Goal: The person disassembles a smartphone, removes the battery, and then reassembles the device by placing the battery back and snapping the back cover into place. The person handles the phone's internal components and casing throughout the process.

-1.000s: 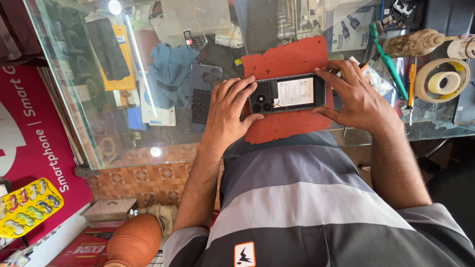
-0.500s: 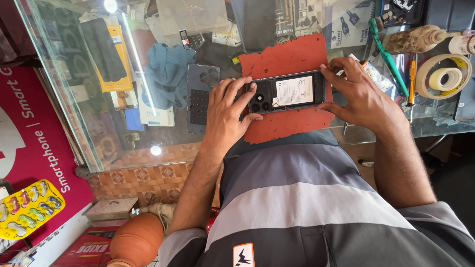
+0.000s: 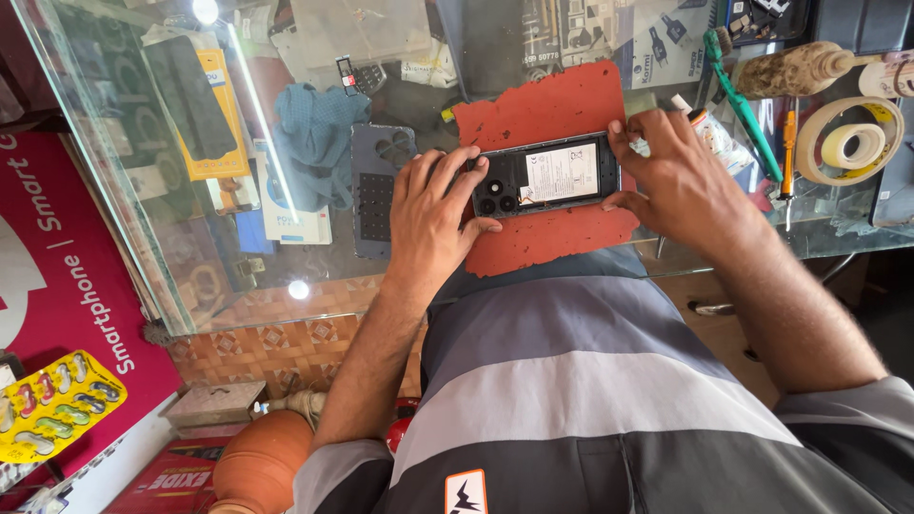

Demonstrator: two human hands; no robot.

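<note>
An opened phone [image 3: 545, 176] lies back-up on a worn red mat [image 3: 543, 238] on the glass counter, its white-labelled battery and camera lenses showing. My left hand [image 3: 433, 205] grips the phone's camera end, thumb under the near edge. My right hand [image 3: 666, 176] pinches the other end with fingertips on its corner. The removed dark back cover [image 3: 373, 190] lies on the glass just left of my left hand.
A blue cloth [image 3: 319, 143] lies left of the cover. To the right lie a green tool [image 3: 738, 95], an orange-handled tool [image 3: 788, 143], tape rolls [image 3: 847, 143] and a wooden-handled brush [image 3: 795, 67]. The glass counter's edge [image 3: 248, 314] runs below. A clay pot [image 3: 262, 462] stands below.
My right hand has slid from lying over the phone's end to pinching its corner with the fingertips. The left hand stays on the camera end.
</note>
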